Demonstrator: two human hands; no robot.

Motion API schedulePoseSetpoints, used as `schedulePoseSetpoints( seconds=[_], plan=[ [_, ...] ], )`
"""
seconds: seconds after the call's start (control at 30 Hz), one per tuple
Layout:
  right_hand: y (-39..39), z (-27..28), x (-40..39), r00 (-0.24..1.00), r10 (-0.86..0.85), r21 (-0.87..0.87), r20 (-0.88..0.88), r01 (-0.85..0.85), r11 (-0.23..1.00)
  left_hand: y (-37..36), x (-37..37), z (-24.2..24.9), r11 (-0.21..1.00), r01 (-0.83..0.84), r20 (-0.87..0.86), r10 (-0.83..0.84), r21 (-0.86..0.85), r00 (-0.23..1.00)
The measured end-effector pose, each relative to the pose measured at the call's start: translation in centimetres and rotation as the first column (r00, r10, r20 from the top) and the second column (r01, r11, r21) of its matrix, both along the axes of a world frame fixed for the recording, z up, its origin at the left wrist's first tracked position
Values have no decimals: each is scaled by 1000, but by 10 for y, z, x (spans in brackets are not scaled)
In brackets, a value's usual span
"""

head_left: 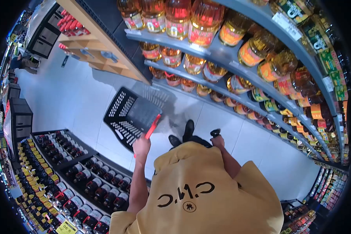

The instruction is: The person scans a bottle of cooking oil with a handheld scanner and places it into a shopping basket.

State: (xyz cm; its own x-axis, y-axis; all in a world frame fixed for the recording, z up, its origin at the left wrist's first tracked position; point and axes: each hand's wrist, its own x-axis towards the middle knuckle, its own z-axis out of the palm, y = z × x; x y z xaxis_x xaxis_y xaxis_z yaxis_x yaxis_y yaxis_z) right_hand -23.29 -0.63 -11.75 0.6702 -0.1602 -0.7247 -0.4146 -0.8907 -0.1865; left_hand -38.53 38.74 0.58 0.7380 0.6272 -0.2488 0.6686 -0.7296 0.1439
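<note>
A black shopping basket (124,111) with perforated sides hangs by its red handle (154,125) in my left hand (141,145), whose fingers are wrapped round that handle. Only a smooth grey bottom shows inside the basket. My right hand (218,141) is beside my body, closed round a small dark object (215,133) that is too small to identify. Between the two hands are my dark shoes (188,128) on the pale tiled floor (206,113).
Shelves (175,43) of amber liquid bottles (202,23) rise ahead and to the right. Racks (62,167) of dark bottles (99,187) stand at the lower left. A wooden display unit (117,54) is at the upper left. Another person (21,63) is at the far left.
</note>
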Motion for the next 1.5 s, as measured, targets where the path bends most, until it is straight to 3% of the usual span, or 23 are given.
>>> schedulePoseSetpoints(
  seconds=[0.3, 0.43, 0.83, 1.0, 1.17, 1.5],
  plan=[
    [37, 17, 68, 997, 72, 77, 39, -75, 994, 48, 25, -4, 997, -76, 16, 75, 22, 997],
    [38, 21, 70, 995, 92, 66, 38, -95, 993, 68, 38, -1, 985, -170, -58, 168, -20, 984],
    [55, 8, 25, 999, 53, -34, -13, -53, 998, 126, 37, 3, 992, -105, 33, 107, -72, 994],
    [103, 19, 0, 994, -43, -4, 100, 44, 999, 147, 35, -8, 983, -30, 77, 45, -180, 996],
    [141, 29, -22, 982, -88, 14, 166, 87, 996, 152, 37, 2, 954, -56, 14, 63, -295, 998],
    [150, 43, -44, 990, -122, -73, 73, 128, 989, 158, 35, 0, 937, -31, 29, 43, -349, 999]
  ],
)
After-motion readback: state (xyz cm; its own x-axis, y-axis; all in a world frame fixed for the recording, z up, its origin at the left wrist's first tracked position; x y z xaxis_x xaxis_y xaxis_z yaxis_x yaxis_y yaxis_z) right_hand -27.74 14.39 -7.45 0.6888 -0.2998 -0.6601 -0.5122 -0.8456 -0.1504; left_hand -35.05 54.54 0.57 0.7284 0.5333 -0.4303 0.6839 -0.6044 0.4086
